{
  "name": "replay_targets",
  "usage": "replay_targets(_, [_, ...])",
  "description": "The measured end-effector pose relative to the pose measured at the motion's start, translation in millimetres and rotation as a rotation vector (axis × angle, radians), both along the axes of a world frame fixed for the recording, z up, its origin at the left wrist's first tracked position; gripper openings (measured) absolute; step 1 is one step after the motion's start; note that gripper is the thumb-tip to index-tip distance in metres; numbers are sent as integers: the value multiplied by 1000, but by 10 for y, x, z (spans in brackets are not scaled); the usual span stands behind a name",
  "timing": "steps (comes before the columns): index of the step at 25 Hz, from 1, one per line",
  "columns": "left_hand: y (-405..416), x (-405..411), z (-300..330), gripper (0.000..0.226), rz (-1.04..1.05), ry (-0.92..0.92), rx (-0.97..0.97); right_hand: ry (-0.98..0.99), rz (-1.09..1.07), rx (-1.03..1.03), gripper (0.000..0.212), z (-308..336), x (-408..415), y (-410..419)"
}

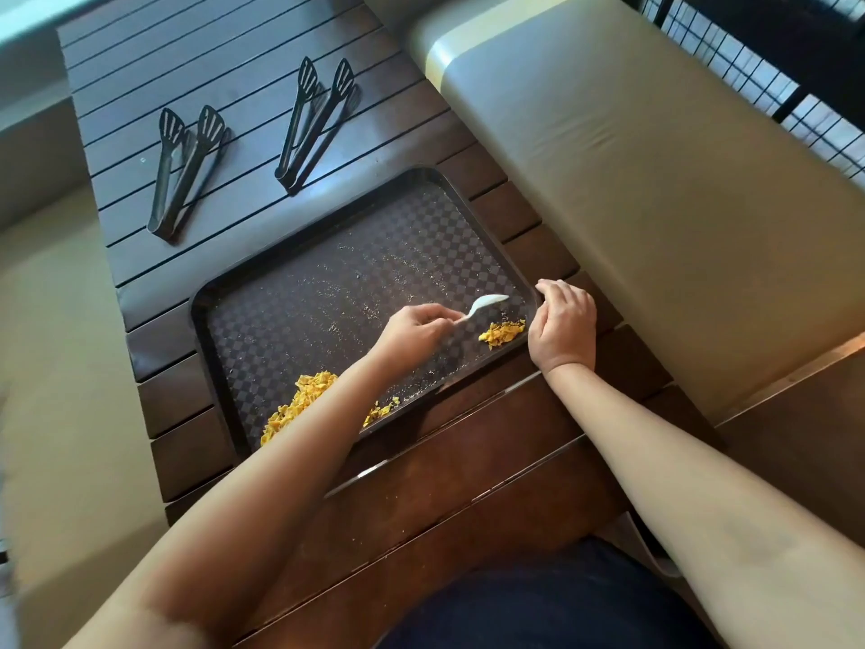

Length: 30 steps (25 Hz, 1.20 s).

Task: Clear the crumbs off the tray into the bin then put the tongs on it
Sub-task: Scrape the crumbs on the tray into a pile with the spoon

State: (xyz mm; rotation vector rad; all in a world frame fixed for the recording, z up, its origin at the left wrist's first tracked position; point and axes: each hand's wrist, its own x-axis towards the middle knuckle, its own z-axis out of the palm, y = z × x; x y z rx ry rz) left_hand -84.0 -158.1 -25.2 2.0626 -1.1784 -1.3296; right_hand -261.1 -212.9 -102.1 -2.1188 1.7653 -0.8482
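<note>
A dark checkered tray (pixel 299 255) lies on the slatted wooden table. Yellow crumbs sit in two heaps: a small pile (pixel 502 332) by the tray's right edge and a larger pile (pixel 299 400) at the near edge, partly hidden by my left forearm. Fine specks are scattered over the tray's middle. My left hand (pixel 412 330) pinches a white plastic spoon (pixel 487 304) just above the small pile. My right hand (pixel 564 320) grips the tray's right rim. Two pairs of black tongs lie beyond the tray, one (pixel 185 173) at far left, the other (pixel 313 124) in the middle.
A beige cushioned bench (pixel 655 180) runs along the table's right side, with a black wire grid (pixel 772 86) behind it. The slatted wooden table (pixel 234 53) extends far past the tongs. No bin is in view.
</note>
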Motion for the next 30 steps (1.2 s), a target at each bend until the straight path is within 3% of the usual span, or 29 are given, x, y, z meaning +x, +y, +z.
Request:
replay_targets(3, [-80,-68,-15,24,-57,-51,-11,5,0,6,44,-5,-2,3])
replay_targets(10, [-134,125,260,17,-414,-250,69,-7,-5,-11,42,-19,2,-3])
replay_targets(16, [-252,151,163,23,-169,-100,0,-8,2,-9,43,-5,3,11])
replay_targets(24, [-119,356,129,20,-370,-138,142,-8,0,-11,42,-3,2,8])
replay_targets(30, [-223,188,74,20,-220,-63,42,-6,11,-10,43,-13,2,11])
